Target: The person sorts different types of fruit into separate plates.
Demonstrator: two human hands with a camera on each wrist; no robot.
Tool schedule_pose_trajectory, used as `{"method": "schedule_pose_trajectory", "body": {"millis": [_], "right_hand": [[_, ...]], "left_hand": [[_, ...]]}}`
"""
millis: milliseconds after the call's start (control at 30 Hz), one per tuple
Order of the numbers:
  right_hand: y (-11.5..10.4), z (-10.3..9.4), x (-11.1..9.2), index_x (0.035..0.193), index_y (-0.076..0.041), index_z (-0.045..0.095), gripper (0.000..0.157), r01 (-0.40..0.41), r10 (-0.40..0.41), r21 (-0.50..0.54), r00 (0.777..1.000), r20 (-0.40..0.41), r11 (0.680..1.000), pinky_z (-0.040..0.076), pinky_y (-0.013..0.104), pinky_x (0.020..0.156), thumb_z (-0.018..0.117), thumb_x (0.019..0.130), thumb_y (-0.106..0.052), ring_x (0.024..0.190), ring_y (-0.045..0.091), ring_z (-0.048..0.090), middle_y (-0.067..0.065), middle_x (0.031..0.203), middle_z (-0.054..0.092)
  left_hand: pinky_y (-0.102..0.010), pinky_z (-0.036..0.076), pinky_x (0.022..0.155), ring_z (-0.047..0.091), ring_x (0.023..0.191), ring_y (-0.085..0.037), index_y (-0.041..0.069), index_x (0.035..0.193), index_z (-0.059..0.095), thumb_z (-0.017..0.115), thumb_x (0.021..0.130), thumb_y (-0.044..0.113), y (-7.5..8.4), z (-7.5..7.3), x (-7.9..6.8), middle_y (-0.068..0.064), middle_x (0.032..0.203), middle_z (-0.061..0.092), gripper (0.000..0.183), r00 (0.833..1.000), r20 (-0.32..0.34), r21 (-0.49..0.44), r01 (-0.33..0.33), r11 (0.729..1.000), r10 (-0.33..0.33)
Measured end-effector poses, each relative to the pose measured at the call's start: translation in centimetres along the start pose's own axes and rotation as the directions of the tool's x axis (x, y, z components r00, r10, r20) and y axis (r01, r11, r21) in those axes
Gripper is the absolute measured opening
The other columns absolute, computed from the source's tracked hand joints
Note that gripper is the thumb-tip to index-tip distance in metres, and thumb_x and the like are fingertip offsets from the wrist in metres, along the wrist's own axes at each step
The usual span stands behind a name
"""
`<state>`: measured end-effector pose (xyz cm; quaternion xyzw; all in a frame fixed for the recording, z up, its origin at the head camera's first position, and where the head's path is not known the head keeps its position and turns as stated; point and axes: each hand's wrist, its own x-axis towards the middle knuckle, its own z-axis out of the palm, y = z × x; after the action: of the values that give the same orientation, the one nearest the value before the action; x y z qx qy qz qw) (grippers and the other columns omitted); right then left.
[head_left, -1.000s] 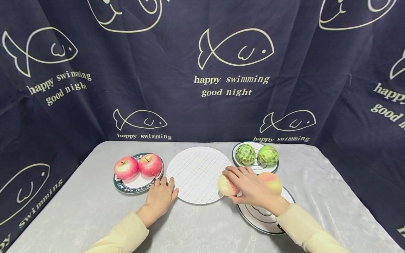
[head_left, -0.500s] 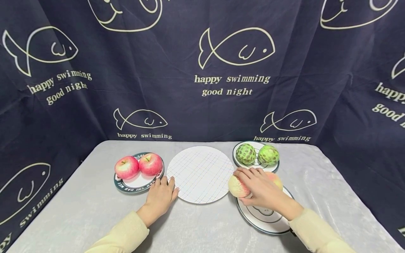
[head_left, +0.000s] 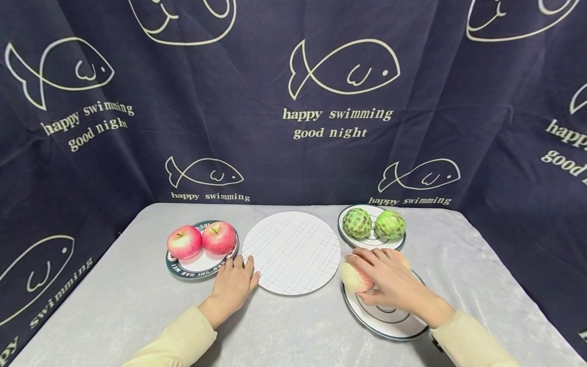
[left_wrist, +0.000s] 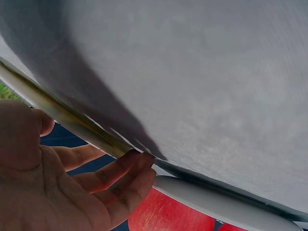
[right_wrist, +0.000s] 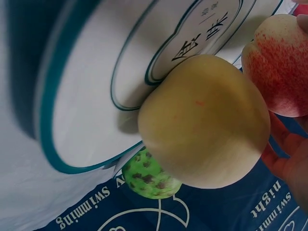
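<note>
My right hand (head_left: 390,283) grips a pale peach with a red blush (head_left: 354,278) above the left side of a green-rimmed white plate (head_left: 390,329). In the right wrist view, my fingers (right_wrist: 284,149) show behind the held peach (right_wrist: 281,65). A second, yellower peach (right_wrist: 204,125) is on that plate; my hand partly covers it in the head view. My left hand (head_left: 231,285), fingers relaxed, lies between a large round white checked plate (head_left: 293,255) and a plate of apples. The left wrist view has its fingertips (left_wrist: 147,159) touching down near the two rims.
Two red apples (head_left: 219,238) sit on the green-rimmed plate (head_left: 192,275) at the left. Two green custard apples (head_left: 356,223) lie on another plate (head_left: 373,244) at the back right. A dark fish-print cloth (head_left: 293,168) hangs behind the grey-covered table (head_left: 293,331).
My right hand has moved right with the peach, from the checked plate's right edge to above the green-rimmed plate. The left hand has stayed in place.
</note>
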<state>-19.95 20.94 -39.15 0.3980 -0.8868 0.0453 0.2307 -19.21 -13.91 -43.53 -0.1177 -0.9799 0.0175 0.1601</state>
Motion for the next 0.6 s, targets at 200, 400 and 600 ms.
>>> {"method": "schedule_pose_trajectory", "body": {"millis": [200,400,600], "right_hand": [[0.07,-0.31,-0.51,0.118,-0.019,0.056,0.068,-0.004,0.004,-0.015,1.000,-0.012,1.000,0.034,0.040,0.084,0.073,0.057,-0.041,0.096,0.018,0.054,-0.002,0.118,0.055],[0.22,-0.37,-0.86,0.116,-0.019,0.057,0.065,0.054,-0.054,-0.002,0.998,-0.041,0.999,0.031,0.036,0.084,0.073,0.056,-0.040,0.094,0.016,0.053,-0.004,0.111,0.056],[0.19,-0.30,-1.08,0.113,-0.014,0.059,0.067,0.126,-0.124,0.014,0.987,-0.102,0.992,0.032,0.039,0.086,0.074,0.053,-0.039,0.090,0.017,0.053,-0.002,0.108,0.057]], "left_hand": [[-0.046,0.045,0.073,0.053,0.085,-0.034,0.002,0.114,0.057,0.051,0.089,0.034,0.04,-0.11,0.03,-0.017,0.094,0.055,0.041,1.000,0.011,-0.004,0.007,1.000,-0.007],[-0.045,0.045,0.073,0.053,0.085,-0.034,0.002,0.114,0.058,0.052,0.089,0.034,0.04,-0.07,0.01,-0.017,0.093,0.055,0.041,1.000,0.005,-0.001,0.005,1.000,-0.005],[-0.046,0.045,0.074,0.053,0.086,-0.034,0.002,0.115,0.057,0.051,0.089,0.034,0.05,-0.08,0.01,-0.017,0.095,0.055,0.041,1.000,0.019,-0.001,0.009,1.000,-0.009]]}}
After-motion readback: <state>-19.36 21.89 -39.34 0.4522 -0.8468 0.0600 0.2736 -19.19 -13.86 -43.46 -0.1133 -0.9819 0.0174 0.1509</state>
